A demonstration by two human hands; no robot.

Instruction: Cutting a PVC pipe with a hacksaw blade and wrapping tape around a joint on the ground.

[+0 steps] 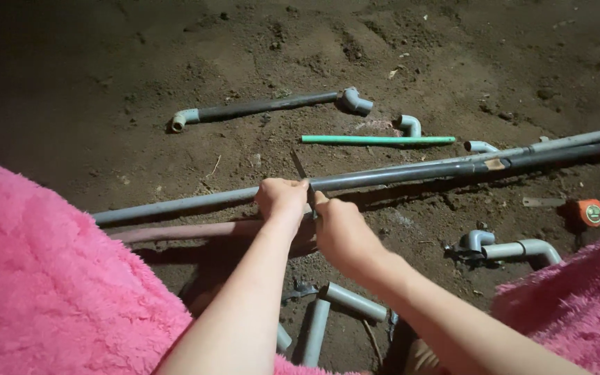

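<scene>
My left hand [282,198] is closed around a long grey pipe [175,205] that lies across the dirt from left to far right. My right hand [342,232] sits just to its right and grips a thin dark blade [298,165], which crosses the pipe between the two hands and points up and away. A second, darker pipe [557,154] runs alongside the grey one on the right. A brownish pipe [175,230] lies just in front, passing under my arms. Pink fluffy fabric [50,278] covers my knees at both lower corners.
On the dirt beyond lie a dark pipe with elbow fittings [265,105], a green rod [376,139] and loose grey elbows [409,125]. At right sit an elbow with a short pipe [515,248] and an orange tape measure [590,212]. Short pipe offcuts [352,302] lie near me.
</scene>
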